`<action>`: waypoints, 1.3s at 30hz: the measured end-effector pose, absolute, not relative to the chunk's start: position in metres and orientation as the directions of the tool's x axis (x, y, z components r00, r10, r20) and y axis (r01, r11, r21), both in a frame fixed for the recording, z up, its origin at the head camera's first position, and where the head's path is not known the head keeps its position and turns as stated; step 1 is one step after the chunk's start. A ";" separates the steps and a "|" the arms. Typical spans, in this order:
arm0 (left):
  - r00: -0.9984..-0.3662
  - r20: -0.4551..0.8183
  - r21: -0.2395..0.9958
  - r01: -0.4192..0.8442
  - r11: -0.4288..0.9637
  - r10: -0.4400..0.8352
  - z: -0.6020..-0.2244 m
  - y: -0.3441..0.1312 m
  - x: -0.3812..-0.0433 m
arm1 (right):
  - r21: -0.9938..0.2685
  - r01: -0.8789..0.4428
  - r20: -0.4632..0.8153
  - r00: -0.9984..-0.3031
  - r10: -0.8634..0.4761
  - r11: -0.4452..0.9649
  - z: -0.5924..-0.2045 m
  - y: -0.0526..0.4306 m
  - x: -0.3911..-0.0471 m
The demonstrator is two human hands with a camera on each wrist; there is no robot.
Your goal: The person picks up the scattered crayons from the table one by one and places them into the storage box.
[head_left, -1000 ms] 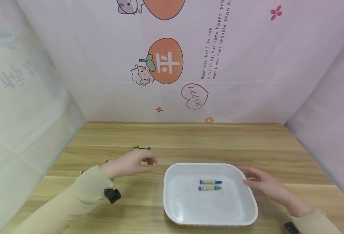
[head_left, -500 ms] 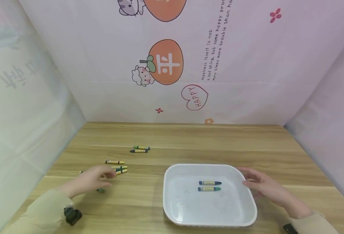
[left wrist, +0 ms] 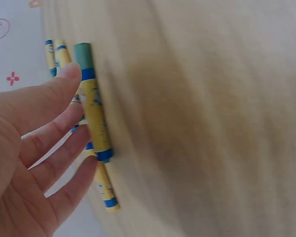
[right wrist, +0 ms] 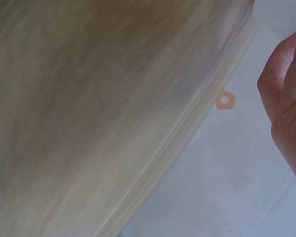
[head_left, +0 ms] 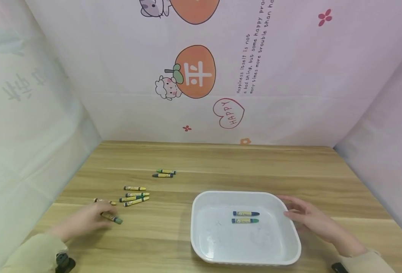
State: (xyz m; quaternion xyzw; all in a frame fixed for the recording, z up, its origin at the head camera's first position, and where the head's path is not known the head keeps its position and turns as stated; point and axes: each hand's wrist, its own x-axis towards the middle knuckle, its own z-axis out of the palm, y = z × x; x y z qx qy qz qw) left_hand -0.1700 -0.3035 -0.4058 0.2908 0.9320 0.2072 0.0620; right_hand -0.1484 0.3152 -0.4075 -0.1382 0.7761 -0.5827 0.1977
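My left hand (head_left: 84,222) is low over the left of the table, beside a green-tipped crayon (head_left: 112,218). In the left wrist view its thumb and fingers are spread loosely along that crayon (left wrist: 93,108), without closing round it. Another crayon (head_left: 100,200) lies just behind the hand, partly covered. My right hand (head_left: 313,218) holds the right rim of a white plastic tub (head_left: 245,261), thumb at the rim and fingers outside. Inside the tub lie a dark blue crayon (head_left: 246,214) and a green crayon (head_left: 245,221), side by side.
Several yellow and green crayons (head_left: 136,201) lie in a loose group right of the left hand. Farther back are a light green crayon (head_left: 166,172) and a dark crayon (head_left: 163,176). Printed cloth (head_left: 279,121) hangs behind the wooden table (head_left: 255,163).
My left hand has moved left and toward me, away from the back crayons and down to the green-tipped crayon. The right hand and the tub have stayed in place.
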 end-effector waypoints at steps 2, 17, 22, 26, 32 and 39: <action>-0.820 0.020 0.380 0.535 0.754 0.572 -0.409 -0.305 -0.170 | -0.961 0.021 -0.147 -0.884 -0.443 0.277 -0.408 0.315 -0.148; -0.782 0.086 0.297 0.611 0.734 0.617 -0.420 -0.307 -0.174 | -0.963 0.026 -0.147 -0.886 -0.439 0.268 -0.407 0.313 -0.147; -0.769 0.099 0.300 0.628 0.718 0.632 -0.421 -0.308 -0.176 | -0.960 0.030 -0.152 -0.889 -0.432 0.277 -0.406 0.312 -0.146; -0.778 0.089 0.289 0.618 0.731 0.622 -0.420 -0.306 -0.175 | -0.961 0.022 -0.145 -0.886 -0.440 0.274 -0.406 0.313 -0.146; -0.820 0.028 0.367 0.540 0.758 0.571 -0.415 -0.299 -0.176 | -0.969 0.008 -0.126 -0.877 -0.463 0.247 -0.409 0.315 -0.146; -0.849 0.023 0.469 0.475 0.745 0.527 -0.405 -0.277 -0.187 | -0.964 0.011 -0.133 -0.884 -0.448 0.266 -0.410 0.315 -0.147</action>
